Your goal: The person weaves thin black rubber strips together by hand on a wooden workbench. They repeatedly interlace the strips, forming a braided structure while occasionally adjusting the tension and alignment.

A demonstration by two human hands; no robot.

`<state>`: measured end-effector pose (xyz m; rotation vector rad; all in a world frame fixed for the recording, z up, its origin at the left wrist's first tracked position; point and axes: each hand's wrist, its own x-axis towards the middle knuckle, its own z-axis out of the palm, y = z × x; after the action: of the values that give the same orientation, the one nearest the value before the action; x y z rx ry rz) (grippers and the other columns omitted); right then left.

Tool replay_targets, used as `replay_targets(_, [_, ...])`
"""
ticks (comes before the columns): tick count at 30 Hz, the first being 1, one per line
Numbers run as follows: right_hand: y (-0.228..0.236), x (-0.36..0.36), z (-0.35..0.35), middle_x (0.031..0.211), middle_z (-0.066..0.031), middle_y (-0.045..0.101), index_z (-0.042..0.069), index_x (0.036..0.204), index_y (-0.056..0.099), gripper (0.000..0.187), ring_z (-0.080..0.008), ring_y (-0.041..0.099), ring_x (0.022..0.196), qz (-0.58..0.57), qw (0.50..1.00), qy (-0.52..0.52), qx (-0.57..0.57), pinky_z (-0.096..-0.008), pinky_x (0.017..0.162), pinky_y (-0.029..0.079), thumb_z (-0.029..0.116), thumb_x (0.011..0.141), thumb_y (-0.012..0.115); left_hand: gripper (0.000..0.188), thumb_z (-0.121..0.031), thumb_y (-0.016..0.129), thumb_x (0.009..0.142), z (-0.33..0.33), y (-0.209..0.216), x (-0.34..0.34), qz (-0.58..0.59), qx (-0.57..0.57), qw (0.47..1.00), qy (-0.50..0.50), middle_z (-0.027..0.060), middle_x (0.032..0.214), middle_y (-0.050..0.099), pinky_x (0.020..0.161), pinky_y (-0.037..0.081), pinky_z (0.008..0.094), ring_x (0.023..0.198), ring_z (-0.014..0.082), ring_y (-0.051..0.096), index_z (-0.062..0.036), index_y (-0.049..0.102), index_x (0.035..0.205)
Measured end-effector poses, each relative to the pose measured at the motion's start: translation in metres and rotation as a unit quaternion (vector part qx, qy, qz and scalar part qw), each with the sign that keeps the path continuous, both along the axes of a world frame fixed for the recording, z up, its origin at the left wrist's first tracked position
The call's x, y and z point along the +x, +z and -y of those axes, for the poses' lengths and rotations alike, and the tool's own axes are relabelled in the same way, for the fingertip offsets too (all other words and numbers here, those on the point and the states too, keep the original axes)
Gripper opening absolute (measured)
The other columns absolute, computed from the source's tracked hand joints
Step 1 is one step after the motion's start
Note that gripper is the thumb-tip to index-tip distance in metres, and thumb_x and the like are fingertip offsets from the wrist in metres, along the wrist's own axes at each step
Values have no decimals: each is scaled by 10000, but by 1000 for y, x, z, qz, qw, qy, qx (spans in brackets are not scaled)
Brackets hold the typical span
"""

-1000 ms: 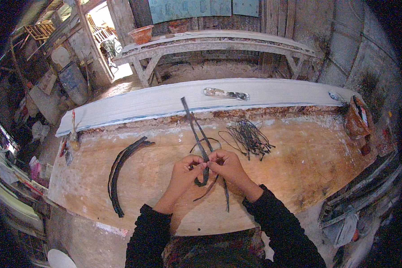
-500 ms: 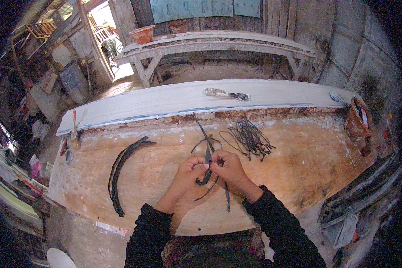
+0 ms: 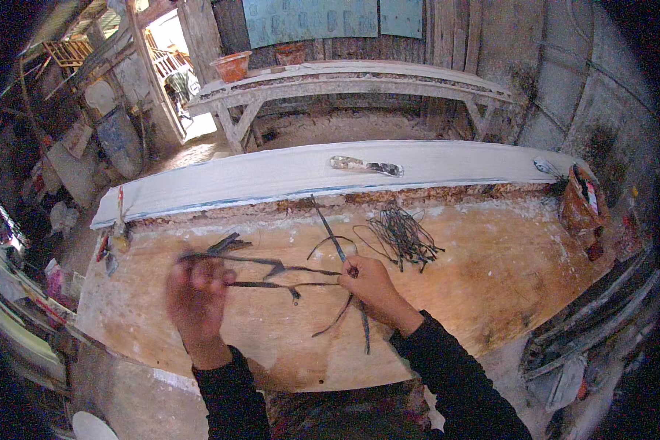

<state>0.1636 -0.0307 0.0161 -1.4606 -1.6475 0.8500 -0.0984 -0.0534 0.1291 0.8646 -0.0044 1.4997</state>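
A thin black strip [image 3: 308, 270] stretches in two lengths between my hands above the wooden board [image 3: 286, 345]. My right hand [image 3: 378, 290] is closed, pinching the strip at the board's middle. My left hand [image 3: 198, 301], smeared by motion, is curled round its other end on the left. Straight dark pieces [image 3: 328, 229] lie beneath my right hand, sticking out above and below it. Behind my left hand show the ends of a bundle of black strips [image 3: 231, 243]; the rest is hidden. To the right lies a tangle of thin dark knotted cords [image 3: 403, 236].
A stained brush-like tool [image 3: 365, 166] lies on the long white slab [image 3: 271, 171] beyond the board. A terracotta-coloured container [image 3: 583, 202] stands at the right end, and a red-tipped tool [image 3: 121, 220] at the left. Behind is a white bench [image 3: 345, 73] with pots [image 3: 232, 67].
My left hand has moved left, away from my right hand, drawing the black strip out between them. My right hand has stayed near the middle. The view has shifted slightly.
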Motion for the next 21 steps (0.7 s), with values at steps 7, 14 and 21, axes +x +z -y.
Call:
replay_targets(7, [4, 6, -3, 712, -186, 608, 34, 763, 622, 294, -353, 593, 681, 119, 993, -13, -13, -436, 632, 459, 320, 698, 598, 236, -238, 322, 947, 39, 57, -52, 31, 150, 988, -17, 37, 711, 470, 469, 424, 310, 526, 157, 433, -79, 456, 1056])
replay_targets(14, [9, 5, -4, 761, -190, 621, 28, 772, 636, 285, -347, 597, 712, 138, 990, -25, -26, -432, 663, 458, 296, 690, 584, 152, -183, 460, 896, 13, 17, -8, -71, -143, 984, 73, 33, 674, 492, 372, 415, 219, 473, 119, 457, -51, 465, 970])
replay_targets(21, [5, 6, -8, 786, -146, 603, 57, 981, 598, 310, -260, 587, 711, 11, 997, -79, -24, -370, 634, 458, 278, 772, 537, 127, -165, 568, 844, -37, -41, 61, -480, -117, 869, -38, -22, 681, 498, 462, 376, 191, 532, 66, 456, -65, 536, 915])
